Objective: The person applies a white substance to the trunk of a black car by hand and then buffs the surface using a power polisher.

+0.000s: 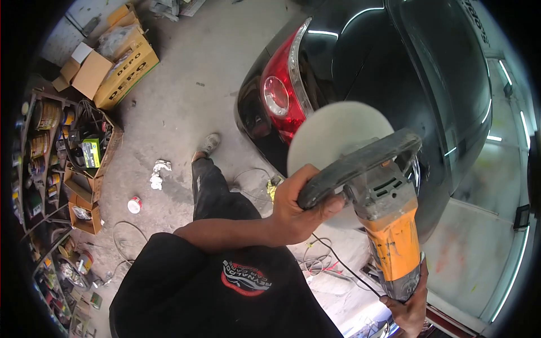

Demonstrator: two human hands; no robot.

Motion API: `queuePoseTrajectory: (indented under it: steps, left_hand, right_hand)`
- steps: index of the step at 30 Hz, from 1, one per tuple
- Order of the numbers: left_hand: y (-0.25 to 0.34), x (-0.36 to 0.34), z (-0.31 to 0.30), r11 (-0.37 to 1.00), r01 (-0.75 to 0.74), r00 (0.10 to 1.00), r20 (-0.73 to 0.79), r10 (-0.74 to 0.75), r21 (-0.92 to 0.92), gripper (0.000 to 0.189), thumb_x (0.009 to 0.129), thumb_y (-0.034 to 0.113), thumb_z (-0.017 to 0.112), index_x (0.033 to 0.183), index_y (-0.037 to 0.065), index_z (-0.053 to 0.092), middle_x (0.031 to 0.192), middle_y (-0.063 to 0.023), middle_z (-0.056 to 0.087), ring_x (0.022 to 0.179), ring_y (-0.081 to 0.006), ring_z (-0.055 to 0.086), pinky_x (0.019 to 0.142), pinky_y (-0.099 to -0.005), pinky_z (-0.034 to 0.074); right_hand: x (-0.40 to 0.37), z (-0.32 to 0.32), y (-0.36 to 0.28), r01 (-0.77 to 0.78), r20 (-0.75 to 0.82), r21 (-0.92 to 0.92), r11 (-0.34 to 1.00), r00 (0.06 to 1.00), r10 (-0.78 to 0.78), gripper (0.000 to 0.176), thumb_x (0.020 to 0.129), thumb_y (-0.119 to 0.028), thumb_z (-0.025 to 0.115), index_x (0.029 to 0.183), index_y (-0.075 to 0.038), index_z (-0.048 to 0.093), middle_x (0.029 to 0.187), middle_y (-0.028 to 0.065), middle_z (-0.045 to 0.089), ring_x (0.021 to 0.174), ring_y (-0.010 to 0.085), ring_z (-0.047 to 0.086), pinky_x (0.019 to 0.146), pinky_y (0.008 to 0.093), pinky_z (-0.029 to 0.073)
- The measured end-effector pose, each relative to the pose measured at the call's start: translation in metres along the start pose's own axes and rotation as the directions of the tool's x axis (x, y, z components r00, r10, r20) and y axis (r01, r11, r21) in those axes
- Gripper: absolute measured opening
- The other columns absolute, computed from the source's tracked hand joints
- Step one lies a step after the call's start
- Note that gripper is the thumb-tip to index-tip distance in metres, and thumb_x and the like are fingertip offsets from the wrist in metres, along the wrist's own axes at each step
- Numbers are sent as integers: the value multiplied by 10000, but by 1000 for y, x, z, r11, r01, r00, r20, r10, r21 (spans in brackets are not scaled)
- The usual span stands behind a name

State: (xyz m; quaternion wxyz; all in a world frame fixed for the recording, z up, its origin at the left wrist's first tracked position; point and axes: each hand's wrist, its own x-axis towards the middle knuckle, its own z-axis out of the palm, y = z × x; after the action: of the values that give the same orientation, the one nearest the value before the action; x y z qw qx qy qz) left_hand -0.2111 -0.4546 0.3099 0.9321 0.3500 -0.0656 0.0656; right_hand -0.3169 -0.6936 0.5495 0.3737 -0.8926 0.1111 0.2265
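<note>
Ahead I see the black car; before it, the orange polisher runs lengthwise between both hands, pad nearer my left hand, curled round the handle; my right hand grasps the rear.

"DEPO" stands twice on the cardboard box, and "REYNALDOS" on the black shirt's logo.
</note>
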Motion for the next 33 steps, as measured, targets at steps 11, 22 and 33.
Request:
queuePoseTrajectory:
  steps: [11, 22, 33]
  left_hand:
    - [2, -14, 6, 991, -46, 998, 49, 40, 129, 272, 906, 91, 785, 1057, 11, 574, 869, -34, 675, 761, -68, 617, 672, -264, 510]
    - [32, 4, -7, 993, -119, 993, -4, 119, -14, 255, 974, 80, 693, 1078, 6, 472, 773, -52, 538, 554, -92, 472, 490, -308, 392]
    - [11, 31, 98, 875, 100, 952, 210, -222, 474, 328, 924, 302, 788, 976, 29, 613, 778, -12, 618, 718, -77, 547, 634, -290, 452]
  right_hand:
    - [-24, -6, 13, -81, -46, -71, 994, 996, 78, 1021, 790, 142, 729, 1627, 1, 163, 1506, 268, 457, 1319, 329, 537, 1065, 412, 486]
    - [6, 9, 1, 4, -24, -312, 950, 1000, -12, 1204, 712, -109, 901, 1616, 15, 115, 1191, 273, 701, 1144, 450, 677, 1013, 397, 503]
    - [-53, 22, 113, 100, -258, 419, 903, 966, 13, 1210, 672, -31, 927, 1612, 24, 166, 1465, 164, 537, 1355, 260, 519, 1163, 379, 355]
